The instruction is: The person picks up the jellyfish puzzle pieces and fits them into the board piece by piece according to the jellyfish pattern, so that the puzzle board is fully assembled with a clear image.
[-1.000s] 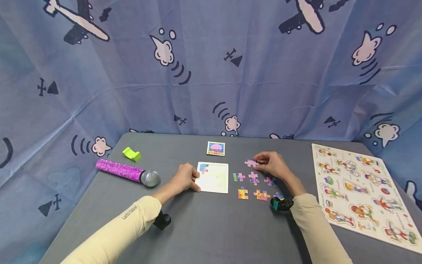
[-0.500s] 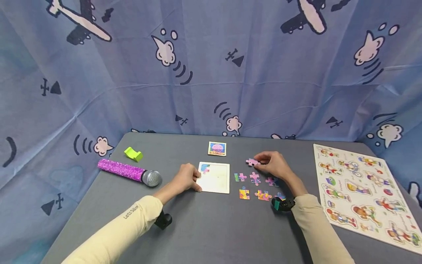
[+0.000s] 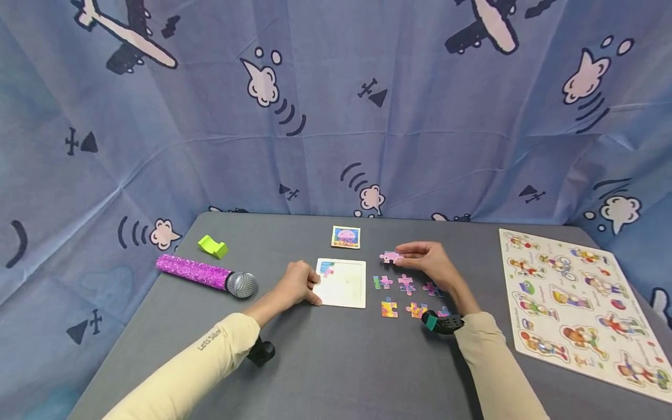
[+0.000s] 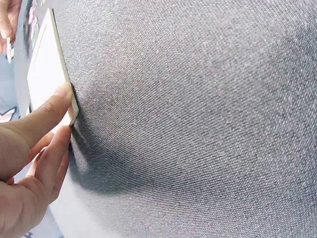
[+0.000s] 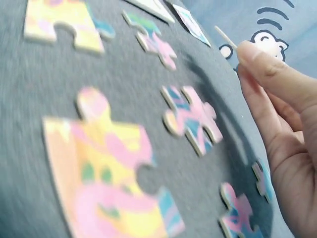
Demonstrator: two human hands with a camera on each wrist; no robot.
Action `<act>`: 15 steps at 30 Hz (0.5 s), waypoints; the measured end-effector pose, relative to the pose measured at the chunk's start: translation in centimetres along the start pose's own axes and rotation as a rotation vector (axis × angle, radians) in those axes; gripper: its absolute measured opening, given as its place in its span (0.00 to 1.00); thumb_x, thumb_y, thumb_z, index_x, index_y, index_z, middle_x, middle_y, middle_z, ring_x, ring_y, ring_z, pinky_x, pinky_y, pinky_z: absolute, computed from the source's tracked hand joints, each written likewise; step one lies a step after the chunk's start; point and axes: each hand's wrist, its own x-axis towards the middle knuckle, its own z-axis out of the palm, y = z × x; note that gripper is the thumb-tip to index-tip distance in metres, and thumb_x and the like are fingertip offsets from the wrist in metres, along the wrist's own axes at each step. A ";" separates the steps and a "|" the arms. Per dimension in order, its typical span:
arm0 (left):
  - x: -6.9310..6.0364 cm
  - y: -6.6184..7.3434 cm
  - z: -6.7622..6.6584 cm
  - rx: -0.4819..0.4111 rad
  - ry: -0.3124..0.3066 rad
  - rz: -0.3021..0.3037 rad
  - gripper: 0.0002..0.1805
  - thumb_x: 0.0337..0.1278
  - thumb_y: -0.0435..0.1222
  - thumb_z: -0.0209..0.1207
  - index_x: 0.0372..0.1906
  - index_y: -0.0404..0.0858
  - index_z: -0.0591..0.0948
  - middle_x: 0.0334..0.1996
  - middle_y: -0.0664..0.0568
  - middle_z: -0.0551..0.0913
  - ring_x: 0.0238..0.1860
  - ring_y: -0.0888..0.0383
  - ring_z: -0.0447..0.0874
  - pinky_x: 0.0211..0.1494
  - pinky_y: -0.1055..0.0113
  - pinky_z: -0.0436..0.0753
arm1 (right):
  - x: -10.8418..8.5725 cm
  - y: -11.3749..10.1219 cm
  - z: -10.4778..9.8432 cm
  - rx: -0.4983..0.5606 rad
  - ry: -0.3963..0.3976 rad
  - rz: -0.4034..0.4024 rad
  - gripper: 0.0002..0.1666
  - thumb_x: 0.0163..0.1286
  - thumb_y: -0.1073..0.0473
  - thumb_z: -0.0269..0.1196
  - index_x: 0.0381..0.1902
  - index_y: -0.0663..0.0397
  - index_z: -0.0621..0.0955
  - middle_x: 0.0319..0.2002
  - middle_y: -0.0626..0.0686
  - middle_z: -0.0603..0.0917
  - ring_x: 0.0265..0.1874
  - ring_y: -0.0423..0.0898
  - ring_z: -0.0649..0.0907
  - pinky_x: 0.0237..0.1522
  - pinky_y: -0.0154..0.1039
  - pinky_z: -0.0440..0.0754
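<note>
My left hand (image 3: pixel 295 284) pinches the left edge of a square white puzzle tray (image 3: pixel 343 291), with the thumb on top at a corner in the left wrist view. One blue and pink piece (image 3: pixel 326 268) lies in the tray's upper left corner. Between thumb and fingers, my right hand (image 3: pixel 431 263) holds a pink puzzle piece (image 3: pixel 389 257). That piece shows edge-on in the right wrist view, raised off the table. Below it lie several loose pieces, among them a pink and blue one (image 5: pixel 193 119) and a yellow and pink one (image 5: pixel 106 168).
A small jellyfish picture card (image 3: pixel 346 237) lies behind the tray. To the left are a glittery purple microphone (image 3: pixel 202 274) and a lime green block (image 3: pixel 212 246). A large board with sports figures (image 3: pixel 583 309) covers the table's right side. A patterned curtain (image 3: pixel 325 116) hangs behind.
My right hand has lifted the pink piece and shifted it a little left, toward the tray. The left hand stays at the tray's edge.
</note>
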 end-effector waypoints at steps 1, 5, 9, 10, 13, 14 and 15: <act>0.0 0.0 0.0 -0.001 -0.004 0.001 0.18 0.22 0.26 0.79 0.24 0.29 0.81 0.20 0.54 0.72 0.24 0.63 0.64 0.26 0.75 0.65 | 0.0 0.0 0.2 0.010 -0.005 0.000 0.24 0.56 0.69 0.70 0.51 0.74 0.79 0.49 0.66 0.82 0.39 0.36 0.84 0.43 0.29 0.81; 0.0 0.1 0.0 -0.003 -0.002 -0.007 0.17 0.23 0.26 0.79 0.24 0.29 0.81 0.19 0.54 0.71 0.23 0.63 0.63 0.25 0.75 0.63 | 0.3 0.1 1.2 0.062 -0.021 0.002 0.24 0.54 0.71 0.70 0.49 0.75 0.79 0.45 0.61 0.85 0.38 0.37 0.84 0.42 0.31 0.82; 0.0 0.1 0.1 -0.001 0.009 -0.008 0.18 0.22 0.26 0.79 0.27 0.29 0.83 0.22 0.52 0.76 0.24 0.63 0.66 0.27 0.76 0.67 | 0.6 0.2 2.3 0.107 -0.036 -0.005 0.23 0.53 0.73 0.70 0.48 0.77 0.79 0.41 0.58 0.86 0.36 0.38 0.85 0.41 0.32 0.82; 0.1 0.0 0.1 0.001 0.013 -0.007 0.18 0.22 0.26 0.79 0.27 0.29 0.83 0.22 0.52 0.77 0.24 0.64 0.67 0.27 0.76 0.68 | 0.6 0.3 2.6 0.117 -0.041 -0.008 0.23 0.53 0.73 0.70 0.48 0.77 0.79 0.41 0.58 0.86 0.36 0.38 0.85 0.41 0.32 0.82; 0.1 0.0 0.2 -0.001 0.009 -0.008 0.17 0.23 0.26 0.79 0.23 0.29 0.80 0.19 0.53 0.74 0.23 0.63 0.65 0.26 0.75 0.65 | 0.8 0.3 3.4 0.124 -0.051 -0.009 0.23 0.54 0.73 0.70 0.48 0.77 0.79 0.43 0.61 0.85 0.36 0.38 0.85 0.41 0.32 0.82; 0.1 0.0 0.2 -0.002 0.010 -0.008 0.17 0.23 0.25 0.78 0.23 0.30 0.80 0.19 0.53 0.72 0.23 0.63 0.64 0.26 0.75 0.64 | 0.8 0.3 3.7 0.128 -0.054 -0.008 0.23 0.54 0.73 0.70 0.48 0.77 0.79 0.43 0.62 0.85 0.36 0.38 0.85 0.41 0.32 0.82; 0.1 0.0 0.2 -0.004 0.011 -0.010 0.17 0.23 0.25 0.78 0.23 0.30 0.80 0.19 0.54 0.71 0.23 0.63 0.64 0.26 0.75 0.64 | 0.9 0.2 4.0 0.130 -0.059 -0.010 0.22 0.54 0.73 0.70 0.48 0.77 0.79 0.43 0.63 0.85 0.36 0.39 0.85 0.41 0.32 0.82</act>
